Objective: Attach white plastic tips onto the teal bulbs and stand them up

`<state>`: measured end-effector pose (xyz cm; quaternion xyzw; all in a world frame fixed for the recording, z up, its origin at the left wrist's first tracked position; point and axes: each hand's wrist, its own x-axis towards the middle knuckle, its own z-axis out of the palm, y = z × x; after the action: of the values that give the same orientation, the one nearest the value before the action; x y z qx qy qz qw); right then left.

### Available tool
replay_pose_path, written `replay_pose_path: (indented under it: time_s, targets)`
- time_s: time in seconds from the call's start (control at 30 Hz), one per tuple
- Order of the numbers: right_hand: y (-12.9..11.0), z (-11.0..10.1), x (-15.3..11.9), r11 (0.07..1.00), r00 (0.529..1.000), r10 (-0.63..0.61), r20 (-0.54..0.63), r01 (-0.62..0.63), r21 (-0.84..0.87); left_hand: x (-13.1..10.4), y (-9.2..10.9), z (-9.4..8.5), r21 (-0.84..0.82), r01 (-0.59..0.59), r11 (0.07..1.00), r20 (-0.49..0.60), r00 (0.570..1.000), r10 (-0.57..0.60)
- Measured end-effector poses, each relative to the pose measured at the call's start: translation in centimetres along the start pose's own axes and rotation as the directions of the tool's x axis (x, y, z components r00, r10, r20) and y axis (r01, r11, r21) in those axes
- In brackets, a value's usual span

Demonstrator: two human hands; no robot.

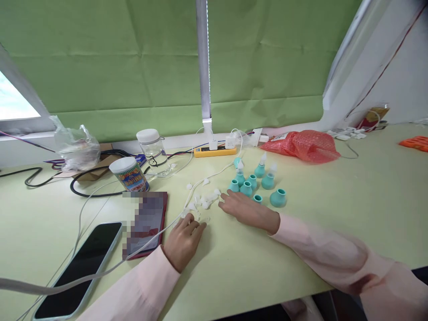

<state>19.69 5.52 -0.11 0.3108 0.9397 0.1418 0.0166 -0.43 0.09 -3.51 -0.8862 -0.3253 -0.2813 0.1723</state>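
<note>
A loose pile of small translucent white plastic pieces (207, 200) lies on the table between my hands. At its near side, my left hand (183, 240) rests with bent fingers apart, the fingertips close to a few pieces. My right hand (245, 208) reaches in from the right, palm down and fingers stretched toward the pile's right end. Nothing shows clearly in either hand. Just beyond my right hand stand several teal rubber bulbs (278, 198). Some, such as the bulb at the back (259, 171), carry a translucent white tip; others show open necks. My right hand partly hides one bulb.
Left of my hands lie a red-cased phone (147, 227) and a black-screened phone (83, 267), crossed by a white cable (133, 254). Behind stand a printed tub (129, 174), a clear jar (154, 154), a yellow power strip (216, 152) and a red bubble-wrap bag (304, 146).
</note>
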Motion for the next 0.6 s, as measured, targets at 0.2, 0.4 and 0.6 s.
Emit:
replay_pose_path:
  time_s: [0.2,0.4,0.6]
  targets:
    - [-0.9,-0.8,0.2,0.950,0.992,0.041,-0.116,-0.003,0.313,0.3,0.4,-0.7,-0.298,0.191,0.935,-0.147,0.959,-0.242]
    - [-4.3,-0.7,0.6,-0.167,0.919,0.361,0.158,-0.103,0.981,0.7,0.6,-1.6,-0.493,0.281,0.824,-0.274,0.848,-0.453]
    - [-5.0,0.8,1.0,-0.784,0.858,0.262,0.441,-0.077,0.616,1.0,0.7,-1.8,-0.487,0.178,0.855,-0.301,0.885,-0.356]
